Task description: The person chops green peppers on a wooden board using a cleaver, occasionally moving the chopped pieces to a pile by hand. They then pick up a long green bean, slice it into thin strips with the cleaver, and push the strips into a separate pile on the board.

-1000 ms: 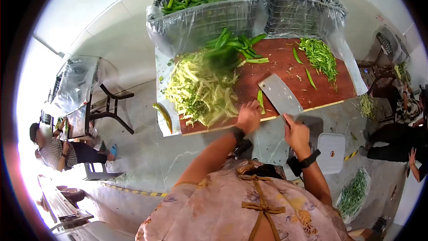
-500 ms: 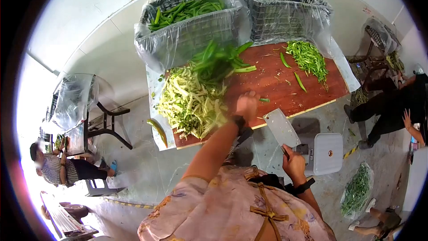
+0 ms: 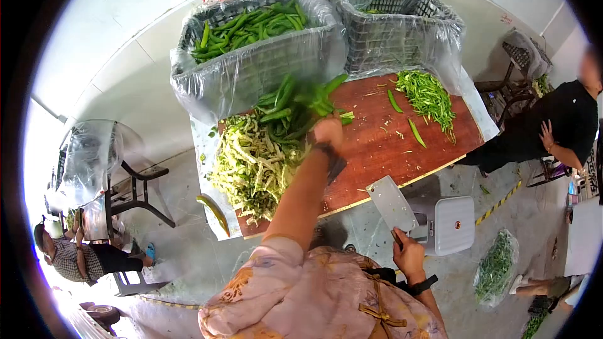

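Observation:
My left hand (image 3: 328, 133) is at the right edge of a heap of whole green peppers (image 3: 282, 108) on the red-brown board (image 3: 370, 150). Its fingers are blurred among the peppers. Below the heap lies a pile of pale pepper cores and seeds (image 3: 245, 169). My right hand (image 3: 409, 255) holds a cleaver (image 3: 392, 202) by its handle, the blade just off the board's front edge. Sliced green pepper (image 3: 428, 100) is piled at the board's far right, with two single peppers (image 3: 416, 133) beside it.
Two plastic-lined crates (image 3: 264, 56) stand behind the board, the left one holding peppers. A lidded container (image 3: 453, 226) and a bag of greens (image 3: 496, 267) are on the floor. One person (image 3: 559, 125) stands at right; another (image 3: 81, 257) sits at left.
My left hand has moved from the board's front part up to the whole peppers. The cleaver remains in my right hand. The person at right has come further into view.

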A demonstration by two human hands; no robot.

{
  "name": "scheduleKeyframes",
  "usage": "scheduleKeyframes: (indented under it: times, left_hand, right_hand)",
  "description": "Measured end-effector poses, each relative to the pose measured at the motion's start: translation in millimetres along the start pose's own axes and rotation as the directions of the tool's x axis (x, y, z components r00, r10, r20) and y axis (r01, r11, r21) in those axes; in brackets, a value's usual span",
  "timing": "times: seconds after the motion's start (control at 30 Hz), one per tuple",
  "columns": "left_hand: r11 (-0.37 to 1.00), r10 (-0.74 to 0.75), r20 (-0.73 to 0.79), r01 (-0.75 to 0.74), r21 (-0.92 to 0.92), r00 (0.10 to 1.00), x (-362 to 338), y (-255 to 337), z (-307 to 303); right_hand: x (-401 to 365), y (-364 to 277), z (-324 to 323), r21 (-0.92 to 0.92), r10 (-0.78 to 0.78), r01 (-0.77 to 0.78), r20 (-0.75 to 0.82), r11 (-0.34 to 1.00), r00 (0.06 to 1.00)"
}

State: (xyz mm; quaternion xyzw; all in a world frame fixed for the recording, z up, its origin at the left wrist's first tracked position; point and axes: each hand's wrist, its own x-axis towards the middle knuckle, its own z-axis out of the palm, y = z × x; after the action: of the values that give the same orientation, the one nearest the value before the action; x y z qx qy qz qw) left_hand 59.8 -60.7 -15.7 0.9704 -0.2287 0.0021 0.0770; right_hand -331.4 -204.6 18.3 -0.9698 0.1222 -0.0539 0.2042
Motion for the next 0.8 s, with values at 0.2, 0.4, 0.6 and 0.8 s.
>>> scheduleKeyframes:
  times: [0.2, 0.4, 0.6, 0.8]
  left_hand:
    - [0.996, -0.016, 0.035, 0.019, -0.088, 0.999, 14, 6, -12]
    - [0.996, -0.047, 0.098, 0.055, -0.072, 0.994, 19, 12, -15]
    - [0.995, 0.095, -0.292, -0.088, 0.037, 0.952, 18, 8, 10]
    - [0.984, 0.075, 0.126, -0.053, -0.170, 0.989, 15, 30, -17]
  right_hand:
    - [-1, -5, -2, 0.052, 0.018, -0.018, 0.004, 0.998, 1.000]
    - [0, -7, -3, 0.070, 0.062, -0.064, 0.025, 0.995, 0.998]
    - [0, -4, -1, 0.064, 0.068, -0.069, 0.026, 0.996, 0.997]
    - [-1, -3, -1, 0.064, 0.097, -0.100, 0.058, 0.993, 0.994]
